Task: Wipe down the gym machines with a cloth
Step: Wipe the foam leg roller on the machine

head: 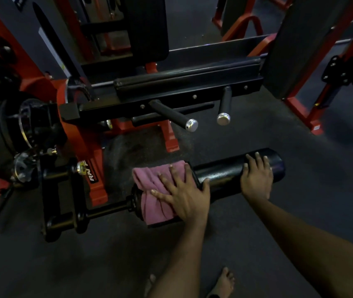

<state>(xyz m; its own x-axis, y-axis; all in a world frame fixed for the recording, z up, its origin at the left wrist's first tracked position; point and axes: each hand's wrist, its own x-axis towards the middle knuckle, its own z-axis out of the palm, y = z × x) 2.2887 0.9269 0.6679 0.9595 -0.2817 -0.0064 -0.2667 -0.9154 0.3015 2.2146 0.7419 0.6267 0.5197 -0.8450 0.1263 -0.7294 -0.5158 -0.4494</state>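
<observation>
On the left end of the roller pad [220, 176], the left hand [182, 196] presses the pink cloth [151, 188] flat with fingers spread wide while the right hand [257, 177] rests loose-fingered on its right end, so wiping looks under way and next probably needs a rightward sweep.

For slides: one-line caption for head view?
Left hand presses pink cloth on black roller pad; right hand rests near its end.
</observation>
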